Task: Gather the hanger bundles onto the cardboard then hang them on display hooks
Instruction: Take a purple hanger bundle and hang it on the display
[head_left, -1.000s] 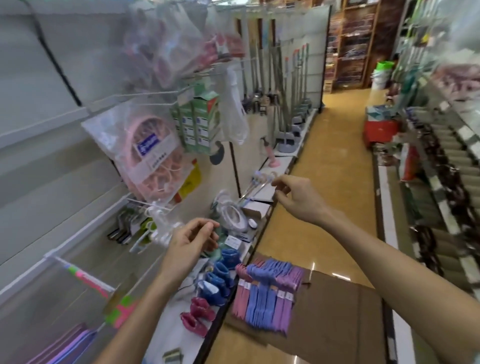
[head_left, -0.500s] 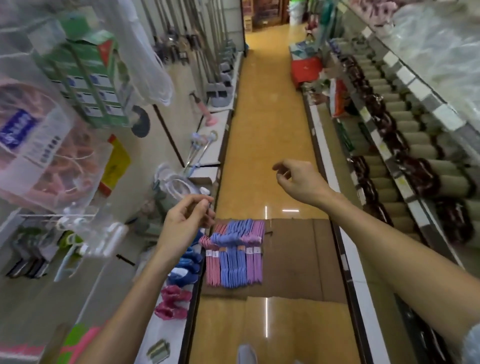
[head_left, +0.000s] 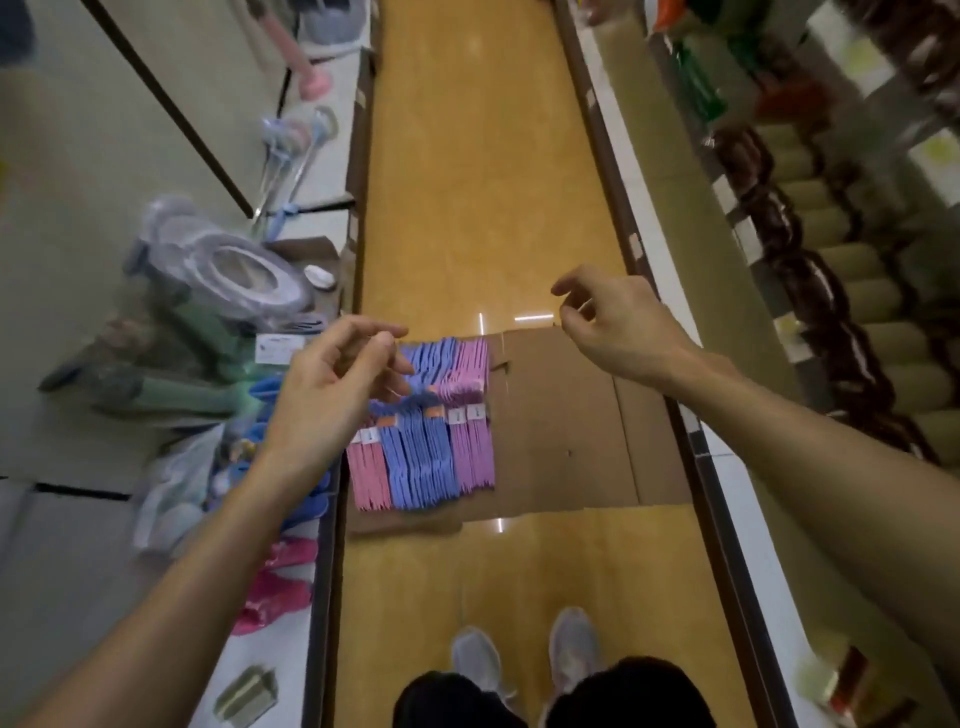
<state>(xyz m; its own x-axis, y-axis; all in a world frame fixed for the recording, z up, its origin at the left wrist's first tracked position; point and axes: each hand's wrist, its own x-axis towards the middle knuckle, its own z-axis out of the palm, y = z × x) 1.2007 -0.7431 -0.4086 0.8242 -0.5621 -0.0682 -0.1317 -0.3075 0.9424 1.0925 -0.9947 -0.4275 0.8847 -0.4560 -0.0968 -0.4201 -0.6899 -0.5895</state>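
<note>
Pink, blue and purple hanger bundles (head_left: 423, 452) lie side by side on the left part of a flat brown cardboard sheet (head_left: 561, 431) on the aisle floor. My left hand (head_left: 332, 395) hovers above the bundles' left edge, fingers loosely curled, holding nothing. My right hand (head_left: 608, 322) hangs over the cardboard's far right corner, fingers apart and empty. The left hand hides part of the pink bundle's upper end. No display hooks are in view.
A low white shelf (head_left: 280, 639) on the left carries bagged toilet seats (head_left: 228, 275), blue and pink slippers (head_left: 280, 582) and brushes. Shelving with dark rolled goods (head_left: 810, 291) lines the right. My feet (head_left: 524, 654) stand on the yellow floor (head_left: 467, 156) just before the cardboard.
The view has tipped down from the hanging display to the floor. Both hands came down and toward the cardboard; the left one now sits over the hanger bundles.
</note>
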